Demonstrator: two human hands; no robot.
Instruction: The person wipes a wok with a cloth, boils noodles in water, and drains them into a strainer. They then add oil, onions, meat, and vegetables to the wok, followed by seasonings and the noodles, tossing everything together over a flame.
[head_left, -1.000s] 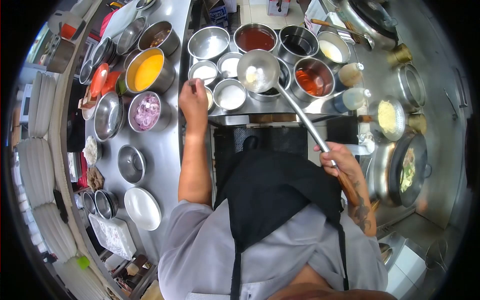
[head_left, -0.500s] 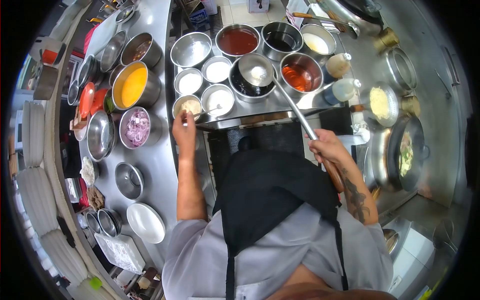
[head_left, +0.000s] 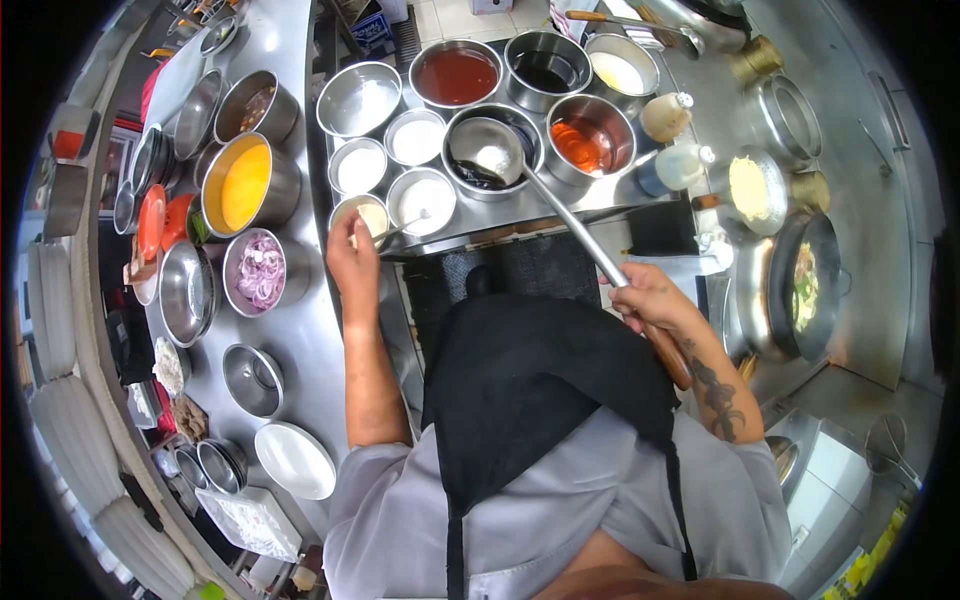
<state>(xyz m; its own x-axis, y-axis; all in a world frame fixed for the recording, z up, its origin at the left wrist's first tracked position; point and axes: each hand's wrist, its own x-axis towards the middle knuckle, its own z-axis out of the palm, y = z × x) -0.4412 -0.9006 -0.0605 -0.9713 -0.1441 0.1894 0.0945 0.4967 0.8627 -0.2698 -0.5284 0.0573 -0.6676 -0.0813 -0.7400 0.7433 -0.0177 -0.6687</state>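
Observation:
My right hand is closed around the handle of a long steel ladle. The ladle's bowl rests over the pot of dark liquid. My left hand reaches to the rim of a small steel bowl of pale granules; its fingers are bent, and what they hold, if anything, is too small to make out. Beside that bowl stands one of white powder, with a spoon in it. Two more bowls of white powder are just behind.
Pots of red sauce, black liquid and orange-red liquid stand around. On the left counter are yellow liquid, sliced onions and a white plate. A wok with food and squeeze bottles are at right.
The ladle's bowl has moved lower and left, and the pale matter seen in it before no longer shows. The view has shifted slightly. My left hand remains at the small bowl.

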